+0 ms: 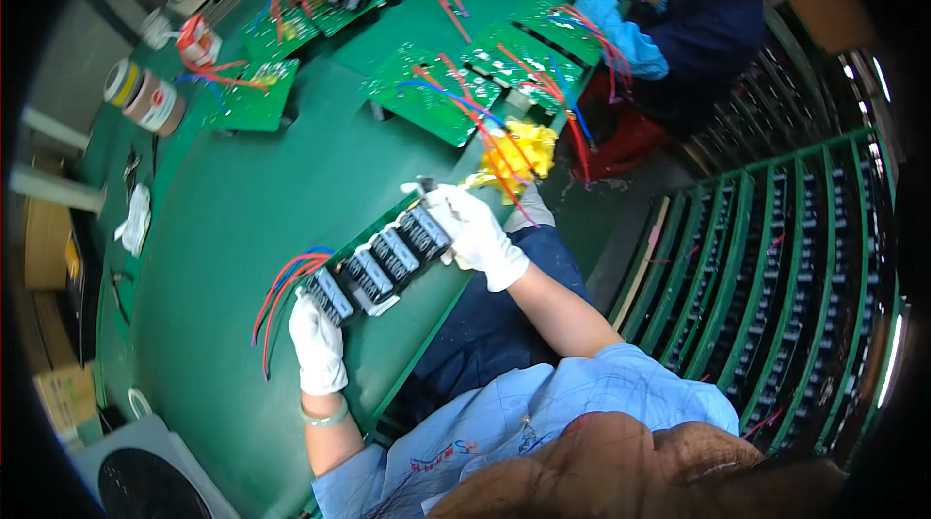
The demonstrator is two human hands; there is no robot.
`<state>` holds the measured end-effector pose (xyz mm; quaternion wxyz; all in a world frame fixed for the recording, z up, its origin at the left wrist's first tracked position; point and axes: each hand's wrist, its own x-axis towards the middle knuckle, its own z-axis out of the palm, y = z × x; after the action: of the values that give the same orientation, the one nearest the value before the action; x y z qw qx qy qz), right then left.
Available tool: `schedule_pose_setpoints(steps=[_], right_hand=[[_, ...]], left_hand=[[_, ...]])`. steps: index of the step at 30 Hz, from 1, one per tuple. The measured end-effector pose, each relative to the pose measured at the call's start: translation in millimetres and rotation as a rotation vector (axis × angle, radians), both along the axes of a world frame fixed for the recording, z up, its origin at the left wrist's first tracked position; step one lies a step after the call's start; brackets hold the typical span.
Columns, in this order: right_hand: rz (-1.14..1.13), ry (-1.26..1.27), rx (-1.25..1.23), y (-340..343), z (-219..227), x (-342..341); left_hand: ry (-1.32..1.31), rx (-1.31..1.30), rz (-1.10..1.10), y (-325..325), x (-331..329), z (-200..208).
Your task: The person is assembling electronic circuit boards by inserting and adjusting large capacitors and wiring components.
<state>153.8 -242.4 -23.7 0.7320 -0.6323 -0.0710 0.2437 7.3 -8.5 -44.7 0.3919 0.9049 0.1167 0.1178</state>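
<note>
1. Left hand [318,344] has its grip closed on one end of the circuit board [380,264], right by the red and blue wires [276,298].
2. Right hand [473,233] pinches the other end, fingertips partly hidden.
3. Board's over the table [228,213], near the wearer's edge, black capacitors [396,253] showing.

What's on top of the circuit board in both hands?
Four black cylinders show on the circuit board. The left hand and right hand cover parts of its ends; its underside is hidden.
</note>
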Motion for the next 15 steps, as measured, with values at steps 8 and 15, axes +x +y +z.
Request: schedule_pose_setpoints(steps=[8,15], right_hand=[[0.010,-0.117,0.075,-5,-10,5],[0.056,-0.072,-0.041,-7,-13,5]], left_hand=[[-0.091,-0.087,-0.010,-7,9,5],[-0.128,0.078,-0.137,-5,9,15]])
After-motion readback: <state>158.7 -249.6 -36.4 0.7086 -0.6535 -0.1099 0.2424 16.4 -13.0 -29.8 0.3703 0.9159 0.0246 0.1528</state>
